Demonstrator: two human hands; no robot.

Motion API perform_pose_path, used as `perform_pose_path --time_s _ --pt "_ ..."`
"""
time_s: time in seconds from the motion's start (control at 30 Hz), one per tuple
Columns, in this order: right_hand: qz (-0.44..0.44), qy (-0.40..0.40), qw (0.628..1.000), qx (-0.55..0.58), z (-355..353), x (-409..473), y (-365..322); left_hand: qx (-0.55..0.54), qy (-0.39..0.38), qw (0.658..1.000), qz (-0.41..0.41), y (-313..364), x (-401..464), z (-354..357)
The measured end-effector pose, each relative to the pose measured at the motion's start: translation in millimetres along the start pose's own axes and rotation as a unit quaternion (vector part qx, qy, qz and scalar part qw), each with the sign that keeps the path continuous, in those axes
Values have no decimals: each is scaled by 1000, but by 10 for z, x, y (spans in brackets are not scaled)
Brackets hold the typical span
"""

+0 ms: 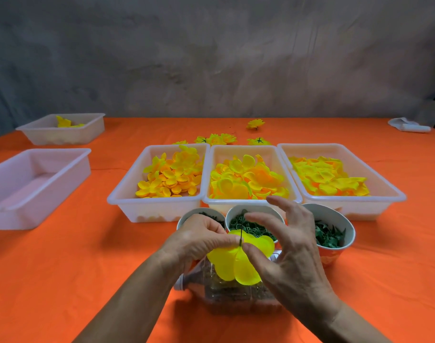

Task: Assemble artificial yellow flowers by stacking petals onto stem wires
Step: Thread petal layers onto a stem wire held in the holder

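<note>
Left hand (201, 240) pinches stem wire (241, 235); right hand (283, 246), fingers spread, thumb presses petal layer (236, 266). Advise: seat layer squarely, keep wire upright.

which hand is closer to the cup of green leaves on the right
Right. The right hand sits just beside the cup of green leaves, overlapping its near-left rim in the picture. The left hand is farther left, in front of the leftmost cup.
</note>
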State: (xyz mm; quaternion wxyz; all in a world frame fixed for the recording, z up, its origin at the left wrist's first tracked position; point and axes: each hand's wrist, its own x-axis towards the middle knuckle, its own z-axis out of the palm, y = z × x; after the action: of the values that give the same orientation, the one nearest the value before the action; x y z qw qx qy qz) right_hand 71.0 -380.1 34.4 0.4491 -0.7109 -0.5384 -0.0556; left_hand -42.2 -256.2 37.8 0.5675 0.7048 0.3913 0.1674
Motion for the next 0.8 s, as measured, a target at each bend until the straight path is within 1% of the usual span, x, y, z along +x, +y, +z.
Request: perform_pose_path --time_s 0.07,0.17,0.23,0.4,0.57,0.73,0.8 --pt "-5 -12 1000 6 28 -7 6 -6 2 1000 2 -10 -5 2" --pt "31 -65 997 31 44 9 23 -23 -4 1000 5 -37 5 0" --pt "40 -79 995 38 40 27 40 -29 -6 1000 4 -50 -2 -1" --pt "43 -100 994 34 44 51 65 -38 -38 999 9 -57 -26 -11" --pt "29 -100 994 36 80 57 95 -17 -80 996 20 -82 0 -78" --pt "13 -105 994 26 92 62 109 -8 -91 995 25 -91 8 -75" --pt "15 -113 993 22 83 60 115 0 -81 996 22 -99 5 -73"
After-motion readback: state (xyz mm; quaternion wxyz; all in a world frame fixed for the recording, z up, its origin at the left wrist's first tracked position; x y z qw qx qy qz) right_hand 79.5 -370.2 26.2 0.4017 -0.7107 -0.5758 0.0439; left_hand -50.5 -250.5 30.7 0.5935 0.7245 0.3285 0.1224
